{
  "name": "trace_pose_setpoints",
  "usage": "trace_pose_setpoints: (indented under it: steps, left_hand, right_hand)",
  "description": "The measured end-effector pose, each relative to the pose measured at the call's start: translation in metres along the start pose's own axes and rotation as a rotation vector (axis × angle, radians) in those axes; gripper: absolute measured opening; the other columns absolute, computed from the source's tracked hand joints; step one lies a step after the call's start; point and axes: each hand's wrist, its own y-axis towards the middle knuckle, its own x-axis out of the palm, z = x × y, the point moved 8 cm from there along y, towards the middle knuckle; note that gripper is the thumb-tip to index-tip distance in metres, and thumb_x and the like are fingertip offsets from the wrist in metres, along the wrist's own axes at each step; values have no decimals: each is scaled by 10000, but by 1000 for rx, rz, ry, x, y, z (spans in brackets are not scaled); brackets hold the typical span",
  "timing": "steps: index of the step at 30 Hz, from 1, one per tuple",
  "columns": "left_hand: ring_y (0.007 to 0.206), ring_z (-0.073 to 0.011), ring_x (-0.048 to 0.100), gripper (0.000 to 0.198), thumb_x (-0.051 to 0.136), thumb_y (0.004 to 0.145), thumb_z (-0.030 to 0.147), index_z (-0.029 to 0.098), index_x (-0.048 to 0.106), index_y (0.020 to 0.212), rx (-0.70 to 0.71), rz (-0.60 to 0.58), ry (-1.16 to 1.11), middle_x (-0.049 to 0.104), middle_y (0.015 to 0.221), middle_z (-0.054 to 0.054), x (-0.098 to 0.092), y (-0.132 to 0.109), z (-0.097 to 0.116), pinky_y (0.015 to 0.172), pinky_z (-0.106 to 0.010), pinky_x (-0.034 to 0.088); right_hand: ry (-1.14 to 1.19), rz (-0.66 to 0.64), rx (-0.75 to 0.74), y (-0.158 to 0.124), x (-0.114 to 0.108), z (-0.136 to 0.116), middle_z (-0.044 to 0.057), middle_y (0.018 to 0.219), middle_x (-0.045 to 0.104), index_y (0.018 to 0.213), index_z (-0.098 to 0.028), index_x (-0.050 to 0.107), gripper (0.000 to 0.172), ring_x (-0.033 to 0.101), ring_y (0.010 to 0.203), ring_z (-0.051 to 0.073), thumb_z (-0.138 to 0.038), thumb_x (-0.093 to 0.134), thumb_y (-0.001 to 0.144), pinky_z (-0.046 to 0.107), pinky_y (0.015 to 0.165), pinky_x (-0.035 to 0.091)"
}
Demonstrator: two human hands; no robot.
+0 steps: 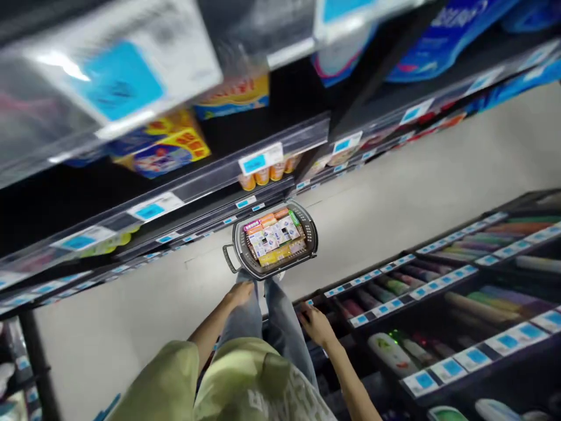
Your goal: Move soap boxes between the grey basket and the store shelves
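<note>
A dark grey shopping basket [312, 234] is low in front of my legs, its handle folded out to the left. Inside it lie several packages: white printed boxes [274, 234], a yellow pack [276, 255] and orange packs [268, 220]. My left hand [240, 293] is over my left knee, just short of the basket's near edge; its fingers are mostly hidden. Out to the right, my right hand [316, 323] hangs beside the lower shelving with loosely bent fingers a little apart. Nothing shows in it, and whether it touches the shelf is unclear.
Tall shelving with price tags [260, 159] runs along the far side, holding yellow and blue boxes [169, 153] and orange containers [269, 173]. More shelves [438, 345] with bottles [392, 354] flank me on the right. Pale floor [416, 158] lies between them.
</note>
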Motion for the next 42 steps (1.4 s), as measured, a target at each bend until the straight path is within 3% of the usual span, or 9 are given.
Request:
trace_pose_setpoints:
  steps: [6,14,18,23,27,32,37,39,42]
  left_hand:
    - [1194,-270,632,237,658,960,204,139,664,1188,40,-29,260,675,1249,-111,-7,103,-15,1022,-504,534]
    - [1478,-333,396,642,593,783,-73,110,544,1397,321,-8,528,508,1516,-220,19,252,-37,1212,-517,321]
    - [1526,-325,324,678,587,774,-63,110,519,1426,454,-15,569,459,1569,-207,46,307,-53,1258,-532,234]
    - [1470,-329,417,546,537,856,-20,68,552,1394,555,-12,572,548,1476,-236,62,346,-65,1248,-537,259]
    - [1345,-328,535,457,511,878,-19,87,616,1310,591,8,568,637,1329,-219,61,349,-67,1198,-527,333]
    - [1297,-321,564,440,509,886,5,127,633,1291,591,66,467,650,1296,-190,38,302,-81,1169,-503,375]
    - [1258,-317,589,604,736,706,89,236,640,1285,310,179,-578,665,1312,-103,-5,243,-129,1129,-501,427]
    - [1145,-318,650,605,805,679,247,258,644,1262,122,147,-1043,702,1236,-84,-5,229,-149,993,-477,525]
    - [1101,-340,679,580,661,756,570,242,663,1234,17,119,-1370,731,1139,-100,-9,221,-151,895,-489,563]
  right_hand:
    - [99,-15,41,113,43,40,159,1114,760,1178,-148,683,315,735,1037,267,-240,560,902,361,963,541]
    - [322,205,46,289,39,96,131,1099,754,1136,-156,663,288,717,1066,252,-185,505,897,390,997,530]
    - [457,365,12,328,35,119,106,1074,755,1112,-172,657,268,725,994,229,-269,504,914,366,896,573]
    - [670,509,38,331,50,141,99,1008,768,1044,-187,668,270,732,904,234,-378,559,887,372,788,602]
    - [738,496,128,340,75,146,108,997,769,1030,-182,650,239,739,918,245,-323,544,868,400,815,607]
    - [650,429,128,397,97,117,111,1107,748,1125,-166,635,298,724,945,243,-196,556,840,408,862,587]
    - [390,277,107,457,127,68,174,1269,649,1302,-127,584,509,633,1155,304,-263,725,833,438,1014,508]
    - [287,260,153,467,136,56,205,1326,579,1346,-113,553,582,606,1181,327,-285,757,829,440,998,503]
    - [222,234,243,471,146,50,196,1306,555,1330,-126,550,522,620,1105,312,-287,728,866,427,937,510]
